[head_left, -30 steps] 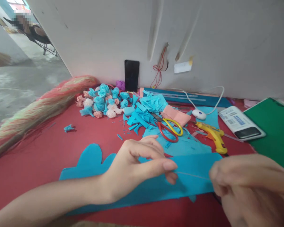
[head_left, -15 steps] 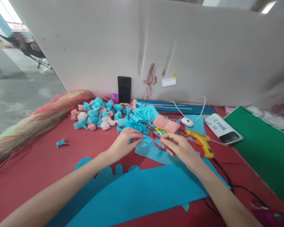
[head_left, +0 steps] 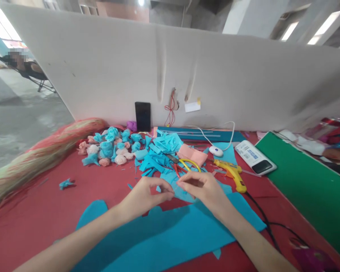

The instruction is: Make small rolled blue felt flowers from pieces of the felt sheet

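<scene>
Blue sheet [head_left: 170,238] on the red table [head_left: 45,219], spread flat at the near side beneath both forearms, perhaps for a broad surface close to the body. Above its far edge, left hand [head_left: 143,198] and right hand [head_left: 205,187] facing each other, tips near but apart, probably to work on something small in plain sight. Fingers curled narrow on both; too small to tell of any fine strand pinched there, or of full closure.

Just beyond the right hand, scissors [head_left: 174,159] with red and yellow handles toward the body, likely for an easy reach, blades on loose blue strips [head_left: 154,160]. Beside them, folded pink paper [head_left: 192,155].

To the right, yellow glue gun [head_left: 235,173] lying on its side, apparently aimed away from the hands for safety; farther out, white device [head_left: 253,156] partly on a green board [head_left: 294,189].

To the left, blue, pink and white paper flowers [head_left: 106,149] heaped together, seemingly to stay out of the working space, with a single blue piece [head_left: 65,184] well apart. Behind, black phone [head_left: 143,116] propped upright against the pale panel [head_left: 110,75], perhaps to save room.
</scene>
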Action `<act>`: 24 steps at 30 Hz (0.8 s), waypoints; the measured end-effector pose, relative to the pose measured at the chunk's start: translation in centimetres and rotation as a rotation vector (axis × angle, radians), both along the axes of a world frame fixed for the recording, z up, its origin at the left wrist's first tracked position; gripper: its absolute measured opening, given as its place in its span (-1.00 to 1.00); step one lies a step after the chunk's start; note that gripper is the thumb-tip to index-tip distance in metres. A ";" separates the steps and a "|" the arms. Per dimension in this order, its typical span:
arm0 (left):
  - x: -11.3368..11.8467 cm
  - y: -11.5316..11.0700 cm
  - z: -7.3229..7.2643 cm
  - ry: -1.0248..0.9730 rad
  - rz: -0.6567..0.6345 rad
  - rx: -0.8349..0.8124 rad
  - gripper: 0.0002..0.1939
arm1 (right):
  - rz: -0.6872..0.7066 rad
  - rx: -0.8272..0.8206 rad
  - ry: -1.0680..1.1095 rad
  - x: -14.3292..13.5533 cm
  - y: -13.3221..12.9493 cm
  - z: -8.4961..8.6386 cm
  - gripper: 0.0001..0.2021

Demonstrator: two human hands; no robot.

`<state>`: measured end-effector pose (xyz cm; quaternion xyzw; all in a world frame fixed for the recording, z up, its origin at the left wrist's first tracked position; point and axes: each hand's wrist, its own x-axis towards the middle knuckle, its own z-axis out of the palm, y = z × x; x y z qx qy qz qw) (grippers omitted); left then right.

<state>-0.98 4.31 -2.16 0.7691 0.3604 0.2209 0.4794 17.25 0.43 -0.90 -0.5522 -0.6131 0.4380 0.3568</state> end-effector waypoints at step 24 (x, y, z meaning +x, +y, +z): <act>-5.0 -3.4 -3.0 0.077 -0.003 0.078 -0.85 | 0.485 0.167 -0.559 -4.0 -3.4 -1.1 -0.75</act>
